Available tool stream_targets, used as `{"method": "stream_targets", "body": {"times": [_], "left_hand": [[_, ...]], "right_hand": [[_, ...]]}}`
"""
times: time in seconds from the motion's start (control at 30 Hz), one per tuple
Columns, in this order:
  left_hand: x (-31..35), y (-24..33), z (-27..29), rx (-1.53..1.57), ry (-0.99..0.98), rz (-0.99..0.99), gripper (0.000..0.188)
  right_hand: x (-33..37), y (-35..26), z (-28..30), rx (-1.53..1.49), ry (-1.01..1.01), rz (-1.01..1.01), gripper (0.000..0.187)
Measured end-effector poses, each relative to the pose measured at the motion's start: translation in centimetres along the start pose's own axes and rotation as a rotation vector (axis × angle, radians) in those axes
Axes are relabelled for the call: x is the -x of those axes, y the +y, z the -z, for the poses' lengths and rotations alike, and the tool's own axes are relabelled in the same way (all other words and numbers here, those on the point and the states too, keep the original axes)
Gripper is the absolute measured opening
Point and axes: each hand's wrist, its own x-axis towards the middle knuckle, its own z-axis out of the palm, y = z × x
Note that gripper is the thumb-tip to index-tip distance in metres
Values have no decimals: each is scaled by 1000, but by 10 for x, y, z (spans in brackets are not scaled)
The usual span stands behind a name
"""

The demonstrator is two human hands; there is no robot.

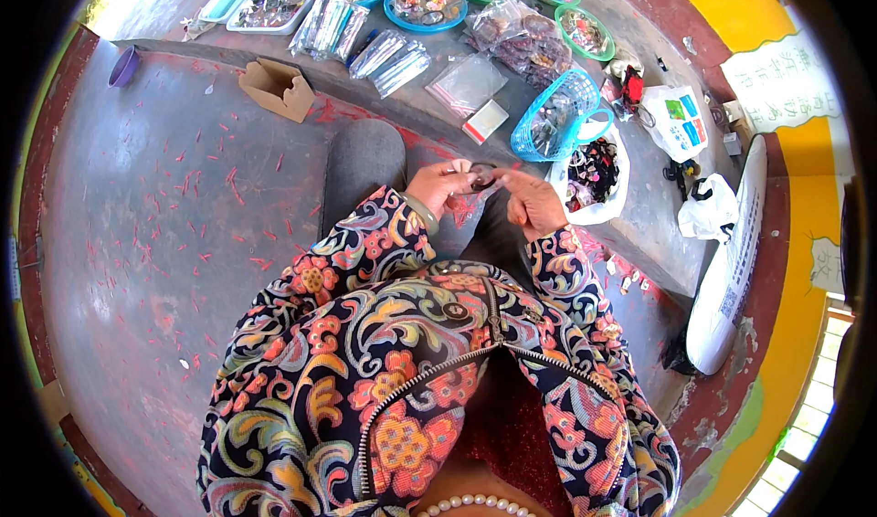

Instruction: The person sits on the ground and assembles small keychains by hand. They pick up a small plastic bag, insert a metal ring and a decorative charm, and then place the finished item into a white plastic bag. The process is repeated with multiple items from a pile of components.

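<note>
My left hand (438,186) and my right hand (534,202) meet in front of my body, above my lap. Between their fingertips is a small dark round item (481,177), perhaps in clear plastic; its kind is too small to make out. The left fingers pinch it from one side, and the right thumb and index finger close on its other edge. Just beyond the right hand stands a blue plastic basket (559,120) with small packets inside. Beside it, a white bag (618,184) lies open, full of small dark and coloured pieces.
On the raised ledge are a small white-and-red box (485,121), clear bags (467,84), bundles of silvery packets (390,61) and round trays of small goods (426,5). An open cardboard box (277,89) and a purple bowl (124,67) sit to the left. Red scraps litter the floor.
</note>
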Motion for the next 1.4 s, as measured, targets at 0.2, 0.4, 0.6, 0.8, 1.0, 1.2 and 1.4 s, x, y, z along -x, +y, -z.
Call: {"method": "stream_targets", "body": {"times": [0.2,0.4,0.6,0.8,1.0,1.2,1.4], "left_hand": [[-1,9,-1,257,55,8,4],[-3,5,0,296,-79,-38,11],[0,5,-5,177,-74,-55,24],[0,9,-4,-107,-12,-240,38],[0,5,-4,-164,-122,-142,37],[2,6,-6,-89,-160,-65,29],[0,2,-5,14,-62,-43,22]], "right_hand": [[-1,5,-13,-40,331,203,39],[-12,18,-31,-330,46,64,37],[-17,20,-24,-336,142,170,26],[-8,7,-2,-8,155,268,25],[-4,9,-4,171,70,190,24],[-1,8,-15,161,69,253,23],[0,12,-20,-29,190,231,18]]}}
